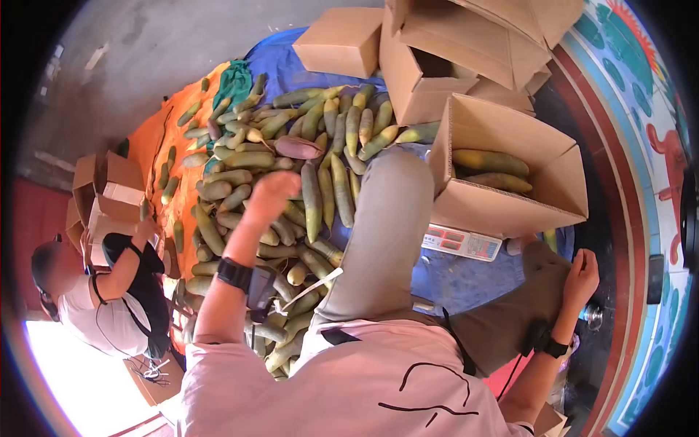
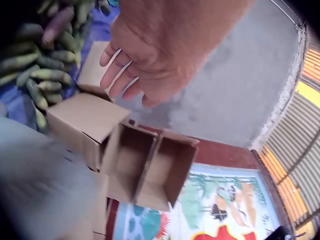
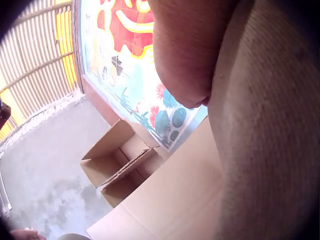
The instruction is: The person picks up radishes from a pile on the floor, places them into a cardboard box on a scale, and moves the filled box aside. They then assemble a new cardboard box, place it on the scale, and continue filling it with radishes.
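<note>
My left hand hovers, fingers loose and empty, over the heap of long green vegetables lying just left of the open cardboard box. My right hand rests slack and empty on my knee, on the near side of that box.

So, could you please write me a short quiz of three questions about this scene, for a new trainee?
1. Choose one: where is the left hand?
A) inside a box
B) over the pile of long green-yellow fruits, holding nothing
C) on the scale's display

2. True or false: the open box at the scale is empty.

3. Fill the gap: the right hand rests on the person's right ____.

Key
1. B
2. False: it holds a few fruits.
3. knee
</note>
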Available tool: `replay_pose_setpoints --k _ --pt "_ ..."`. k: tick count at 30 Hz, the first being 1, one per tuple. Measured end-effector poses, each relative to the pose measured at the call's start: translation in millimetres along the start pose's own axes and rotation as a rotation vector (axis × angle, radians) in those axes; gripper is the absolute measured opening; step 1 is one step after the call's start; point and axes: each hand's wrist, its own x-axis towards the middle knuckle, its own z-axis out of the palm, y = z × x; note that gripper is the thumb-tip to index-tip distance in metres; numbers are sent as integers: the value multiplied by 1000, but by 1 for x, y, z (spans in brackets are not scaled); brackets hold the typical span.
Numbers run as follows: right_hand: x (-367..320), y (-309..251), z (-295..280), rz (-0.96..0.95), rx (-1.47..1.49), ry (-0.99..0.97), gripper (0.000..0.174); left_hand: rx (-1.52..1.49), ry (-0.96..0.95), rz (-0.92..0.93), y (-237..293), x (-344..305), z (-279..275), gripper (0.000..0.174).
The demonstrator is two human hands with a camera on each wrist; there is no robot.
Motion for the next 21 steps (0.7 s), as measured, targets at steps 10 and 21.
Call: replay_pose_setpoints --k 10,21 --pt "5 -15 13 -64 48 46 13 482 -176 -138 -33 -82 54 31" --pt "1 -32 12 -154 141 104 13 635 -265 -133 -33 -134 54 40"
